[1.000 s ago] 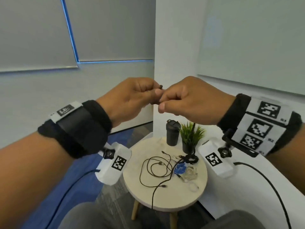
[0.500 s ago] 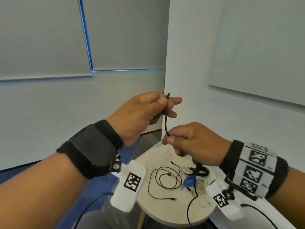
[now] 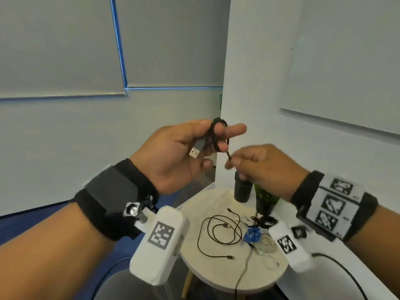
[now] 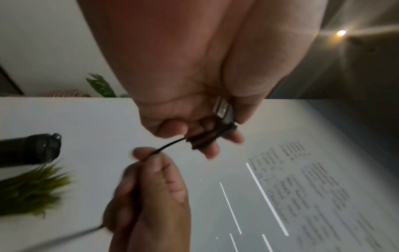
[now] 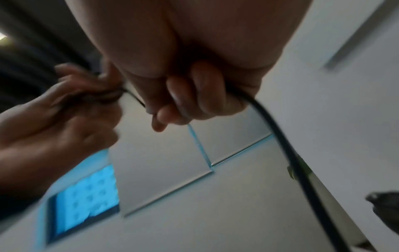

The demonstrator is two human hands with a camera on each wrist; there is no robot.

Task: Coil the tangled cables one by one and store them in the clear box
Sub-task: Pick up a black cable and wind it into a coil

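My left hand (image 3: 186, 148) is raised above the table and holds a black cable (image 3: 214, 137), wound in a few loops round its fingers. The cable's silver USB plug (image 3: 195, 149) lies against the palm. My right hand (image 3: 259, 165) is just to the right and pinches the same cable (image 3: 229, 157) where it leaves the loops. From there the cable hangs down over the table's front edge (image 3: 243, 269). The left wrist view shows the loops (image 4: 209, 138) and plug (image 4: 222, 110). In the right wrist view the cable (image 5: 280, 136) trails from my curled fingers (image 5: 194, 95).
On the round pale table (image 3: 216, 276) lies a loose black cable (image 3: 218, 232). Blue (image 3: 252, 233), white (image 3: 267, 244) and black (image 3: 267, 220) coils sit together at its right; the clear box is hard to make out. A black tumbler (image 3: 242, 189) and small plant (image 3: 265, 198) stand behind.
The hands were together at the cable's end. The right hand then slid down the cable and came back up, and loops now sit round my left fingers.
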